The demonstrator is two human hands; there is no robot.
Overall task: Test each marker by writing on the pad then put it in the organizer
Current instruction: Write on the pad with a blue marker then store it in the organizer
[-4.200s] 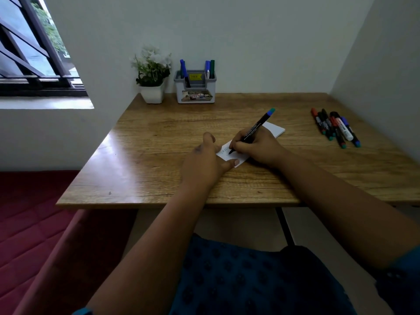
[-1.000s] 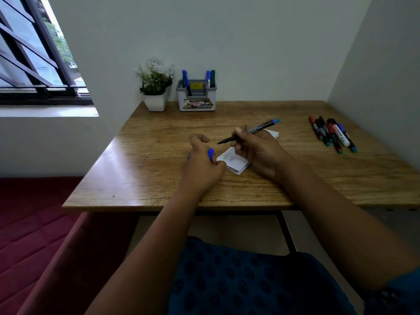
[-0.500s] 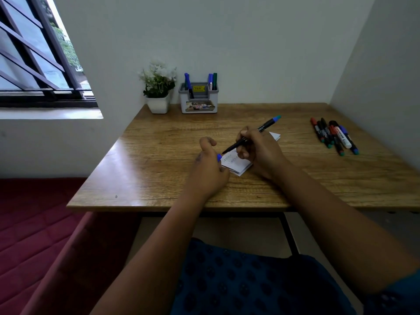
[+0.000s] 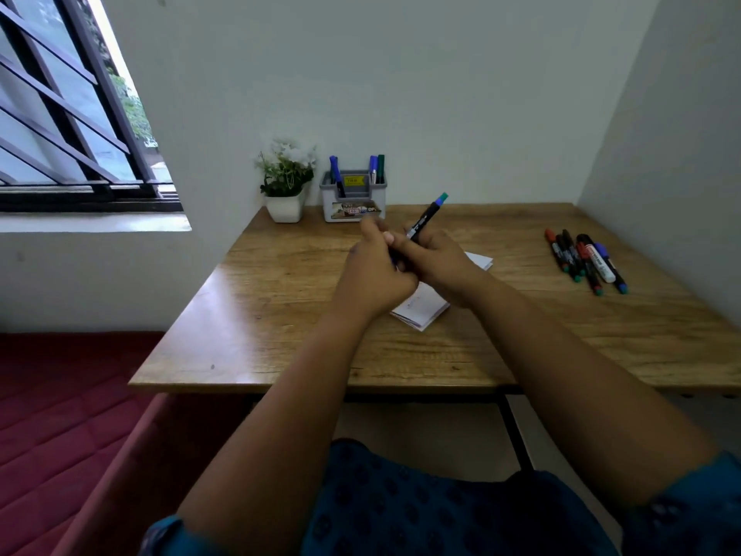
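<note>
At upper centre of the frame, a small white pot of white flowers [image 4: 284, 182] stands left of a grey plastic organizer [image 4: 353, 196] holding two blue markers and one green, upright. Mid-frame, the left hand [image 4: 375, 270] curls around a blue cap barely visible, touching the right hand [image 4: 439, 262], which grips a black marker with a blue-green end [image 4: 427, 214] above the white paper pad [image 4: 421, 313]. At right, loose markers [image 4: 583, 260] lie together on the wooden table [image 4: 280, 315].
</note>
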